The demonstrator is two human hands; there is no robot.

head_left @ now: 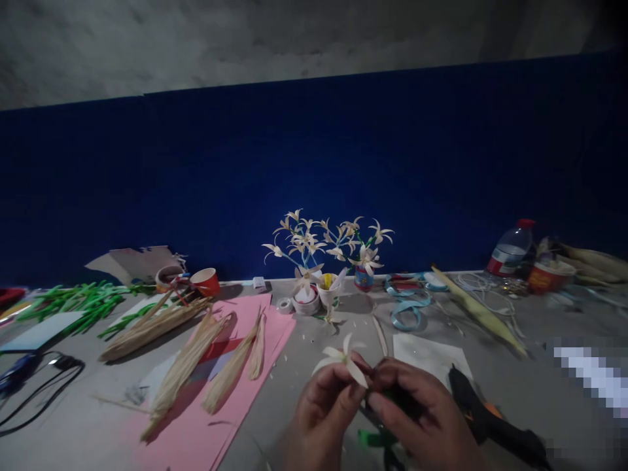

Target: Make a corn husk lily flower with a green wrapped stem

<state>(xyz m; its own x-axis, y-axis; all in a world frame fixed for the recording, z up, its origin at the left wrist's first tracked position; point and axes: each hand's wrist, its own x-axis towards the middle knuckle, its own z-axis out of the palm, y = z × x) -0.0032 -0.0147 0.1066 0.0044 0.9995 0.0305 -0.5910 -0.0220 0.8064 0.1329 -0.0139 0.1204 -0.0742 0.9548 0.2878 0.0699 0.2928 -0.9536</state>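
Low in the middle of the view my left hand (324,409) pinches the base of a small cream flower (343,356) made of thin pointed petals. My right hand (422,412) is closed just beside it, fingers wrapped on a dark green stem (380,437) that runs down under both hands. The two hands touch at the fingertips. A black glue gun (483,418) with an orange trigger lies on the table right of my right hand.
Several dried husk strips (196,363) lie on pink paper (216,418). At the back stand cups of finished cream flowers (326,252), a red cup (206,281), green stems (73,301), blue ribbon (409,304), a water bottle (510,252) and black cables (39,383).
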